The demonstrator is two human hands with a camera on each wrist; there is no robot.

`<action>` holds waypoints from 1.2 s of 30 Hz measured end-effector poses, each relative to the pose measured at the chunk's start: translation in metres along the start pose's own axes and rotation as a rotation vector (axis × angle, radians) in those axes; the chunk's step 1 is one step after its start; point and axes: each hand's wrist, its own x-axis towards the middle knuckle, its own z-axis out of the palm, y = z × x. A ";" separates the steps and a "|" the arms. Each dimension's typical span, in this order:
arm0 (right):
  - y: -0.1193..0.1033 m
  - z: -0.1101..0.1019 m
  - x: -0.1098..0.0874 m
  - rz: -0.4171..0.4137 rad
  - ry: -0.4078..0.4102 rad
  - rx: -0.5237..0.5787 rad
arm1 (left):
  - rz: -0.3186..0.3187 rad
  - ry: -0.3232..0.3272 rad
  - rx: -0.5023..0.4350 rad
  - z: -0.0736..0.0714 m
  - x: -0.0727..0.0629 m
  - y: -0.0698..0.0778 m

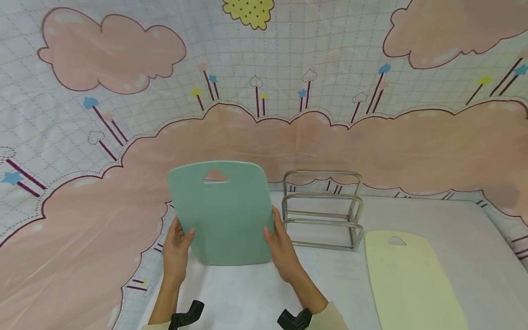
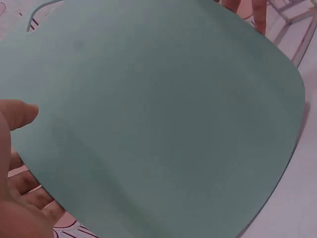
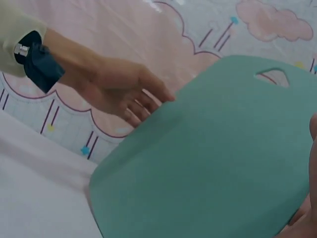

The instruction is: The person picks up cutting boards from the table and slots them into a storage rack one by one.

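Note:
A green cutting board [image 1: 228, 215] with a cut-out handle at its top is held up, tilted, over the white table. My left hand [image 1: 177, 250] grips its left edge, thumb on the front face and fingers behind. On the opposite edge my right hand [image 1: 284, 252] holds it the same way. In the left wrist view the board [image 2: 163, 114] fills most of the picture, with the left thumb [image 2: 22, 114] lying on its face. The right wrist view shows the board [image 3: 208, 153] and the left hand [image 3: 124, 89] at its far edge.
Right of the board stands a metal wire rack [image 1: 321, 221] with several upright loops. A pale yellow cutting board [image 1: 408, 279] lies flat on the white table [image 1: 466, 238] at the right. A cloud-patterned cloth [image 1: 288, 142] hangs behind and covers the left side.

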 end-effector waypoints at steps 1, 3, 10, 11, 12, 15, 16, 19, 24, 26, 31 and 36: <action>-0.001 0.000 0.000 -0.007 0.002 -0.009 | 0.000 -0.010 -0.014 0.000 -0.001 0.002; -0.002 -0.001 -0.001 -0.013 0.004 -0.017 | 0.008 -0.021 -0.050 -0.001 -0.002 0.005; 0.003 0.000 -0.001 -0.058 0.011 -0.010 | 0.085 -0.042 -0.089 -0.002 -0.011 0.013; 0.004 0.000 -0.001 -0.061 0.015 -0.008 | 0.094 -0.054 -0.089 -0.003 -0.013 0.014; 0.005 0.001 -0.002 -0.066 0.019 -0.003 | 0.103 -0.065 -0.087 -0.003 -0.014 0.015; 0.008 0.001 -0.002 -0.065 0.027 0.014 | 0.140 -0.092 -0.081 -0.004 -0.017 0.017; 0.008 0.001 -0.002 -0.064 0.032 0.018 | 0.152 -0.103 -0.086 -0.004 -0.017 0.018; 0.009 0.002 -0.002 -0.062 0.051 0.015 | 0.189 -0.131 -0.112 -0.003 -0.016 0.021; 0.009 0.003 -0.002 -0.062 0.069 0.019 | 0.226 -0.123 -0.128 -0.002 -0.015 0.019; 0.007 0.005 -0.002 -0.065 0.058 0.001 | 0.232 -0.097 -0.100 -0.006 -0.015 0.015; -0.015 0.007 -0.008 -0.101 -0.017 -0.081 | 0.216 -0.037 -0.066 -0.014 -0.014 0.012; -0.015 -0.002 -0.010 -0.126 -0.002 -0.270 | 0.156 -0.028 -0.080 -0.011 -0.018 0.015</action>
